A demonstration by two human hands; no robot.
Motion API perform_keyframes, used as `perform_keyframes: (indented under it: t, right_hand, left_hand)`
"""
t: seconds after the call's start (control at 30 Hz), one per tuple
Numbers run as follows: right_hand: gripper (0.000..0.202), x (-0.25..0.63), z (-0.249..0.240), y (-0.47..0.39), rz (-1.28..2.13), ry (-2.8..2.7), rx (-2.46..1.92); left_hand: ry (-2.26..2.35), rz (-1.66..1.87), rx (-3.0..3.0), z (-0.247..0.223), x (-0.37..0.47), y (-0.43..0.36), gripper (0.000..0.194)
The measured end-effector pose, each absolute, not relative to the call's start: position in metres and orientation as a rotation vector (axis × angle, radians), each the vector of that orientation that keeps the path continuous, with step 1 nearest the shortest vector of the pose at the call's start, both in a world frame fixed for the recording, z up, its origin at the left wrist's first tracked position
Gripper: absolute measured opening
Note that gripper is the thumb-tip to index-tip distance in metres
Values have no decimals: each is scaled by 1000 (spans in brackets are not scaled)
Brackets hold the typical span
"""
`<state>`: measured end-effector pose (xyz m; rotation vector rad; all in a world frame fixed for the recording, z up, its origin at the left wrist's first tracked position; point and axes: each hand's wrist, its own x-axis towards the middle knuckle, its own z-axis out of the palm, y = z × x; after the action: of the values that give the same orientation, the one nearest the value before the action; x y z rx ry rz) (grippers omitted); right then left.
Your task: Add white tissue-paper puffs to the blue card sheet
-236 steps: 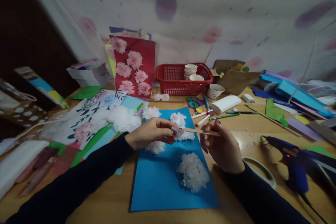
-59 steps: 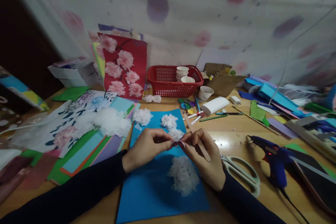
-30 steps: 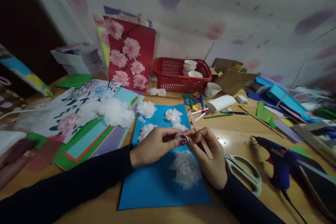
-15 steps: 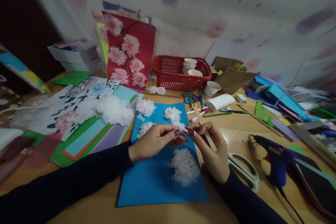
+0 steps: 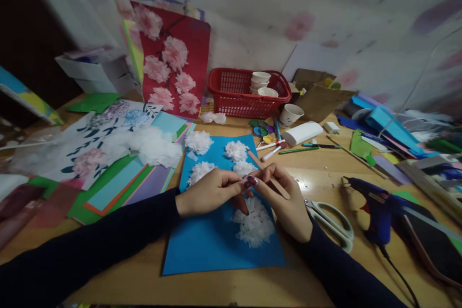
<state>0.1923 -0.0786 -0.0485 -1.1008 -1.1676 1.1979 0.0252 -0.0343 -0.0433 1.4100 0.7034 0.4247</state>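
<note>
Above a blue sheet, my left hand and my right hand meet at the fingertips. The left fingers are pinched; anything between them is too small to make out. A flat wooden stick is held in my right hand, slanting under its fingers. White ruffled paper flowers lie on the sheet: one at the upper left, one at the upper middle, a large one below my fingertips, and others partly covered by my hands.
Right of the sheet lie scissors and a blue glue gun. Behind are a red basket with cups and a red card with pink flowers. White tissue and coloured papers lie left.
The view has shifted slightly. The white piece seen between my fingertips no longer shows there, and my fingertips are closer together, slightly lower and nearer the large flower.
</note>
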Motion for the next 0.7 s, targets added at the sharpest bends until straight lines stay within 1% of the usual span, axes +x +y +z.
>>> perform_keyframes:
  t: [0.07,0.2,0.47,0.7]
  right_hand:
    - [32,193,-50,-78,1192,-1162,-1095]
    - [33,193,-51,-77,1076,-1183,-1085]
    - [26,190,-54,-89,730,-1416,-1073]
    - [27,191,-54,-92,559,-1529,-1117]
  left_hand:
    - [704,410,1415,-44,26,-35,25]
    - [649,403,1292,-49,27,-35,23]
    - [630,379,1091,-48,27,-37,33]
    - [580,401,1016,-52,27,-40,27]
